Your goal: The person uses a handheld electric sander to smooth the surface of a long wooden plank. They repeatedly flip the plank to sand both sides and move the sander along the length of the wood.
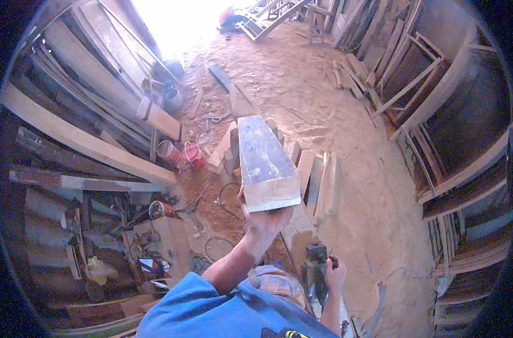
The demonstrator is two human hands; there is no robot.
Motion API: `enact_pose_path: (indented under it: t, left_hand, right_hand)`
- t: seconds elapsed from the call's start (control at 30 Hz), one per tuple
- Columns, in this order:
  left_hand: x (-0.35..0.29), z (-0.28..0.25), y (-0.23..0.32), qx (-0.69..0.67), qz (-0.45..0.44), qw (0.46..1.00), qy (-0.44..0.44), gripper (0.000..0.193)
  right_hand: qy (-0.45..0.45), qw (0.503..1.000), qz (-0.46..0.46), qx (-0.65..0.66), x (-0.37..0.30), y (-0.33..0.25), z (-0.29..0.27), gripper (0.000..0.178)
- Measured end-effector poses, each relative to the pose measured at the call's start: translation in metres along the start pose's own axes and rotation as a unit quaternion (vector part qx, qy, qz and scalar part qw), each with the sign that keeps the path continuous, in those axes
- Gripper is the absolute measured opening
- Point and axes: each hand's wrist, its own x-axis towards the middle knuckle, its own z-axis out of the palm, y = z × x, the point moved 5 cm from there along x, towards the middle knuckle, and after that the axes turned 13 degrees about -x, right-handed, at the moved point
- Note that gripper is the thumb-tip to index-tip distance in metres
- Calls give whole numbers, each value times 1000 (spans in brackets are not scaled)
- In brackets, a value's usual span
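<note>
Mid-frame, left hand (269,221) clasps a beam (266,155) under its near edge; lower, right hand (336,271) grips a tool (315,267). Sandy floor (377,197) spreads rightward.

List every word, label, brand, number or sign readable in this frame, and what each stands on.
No text can be read.
Blue shirt: yellow-and-black print at the lower edge, cut off and illegible.
Red bucket: pale patch, too blurred to tell if it is lettering.
Dark power tool: any marking is too small to read.
Timber: no lettering visible.
</note>
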Motion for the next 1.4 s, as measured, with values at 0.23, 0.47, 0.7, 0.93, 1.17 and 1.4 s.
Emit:
enact_pose_path:
  t: [0.23,0.47,0.7,0.93,1.17,1.4]
  left_hand:
    - [7,14,-1,-33,-5,999,-23,68]
    - [13,21,0,-53,-25,996,-63,72]
    - [30,26,5,-76,-27,996,-37,74]
    - [33,33,5,-61,-31,996,-55,74]
    - [40,51,-2,-104,-43,991,-66,80]
    - [-22,-16,33,155,-109,971,149,68]
  right_hand:
    - [15,1000,-23,-15,8,48,24,24]
    - [6,1000,-24,-4,-4,21,12,24]
    - [-10,1000,4,24,2,23,15,25]
    - [-38,998,37,17,-2,-6,1,27]
    - [-14,998,29,50,-2,8,4,30]
    - [32,999,18,36,-29,19,-5,36]
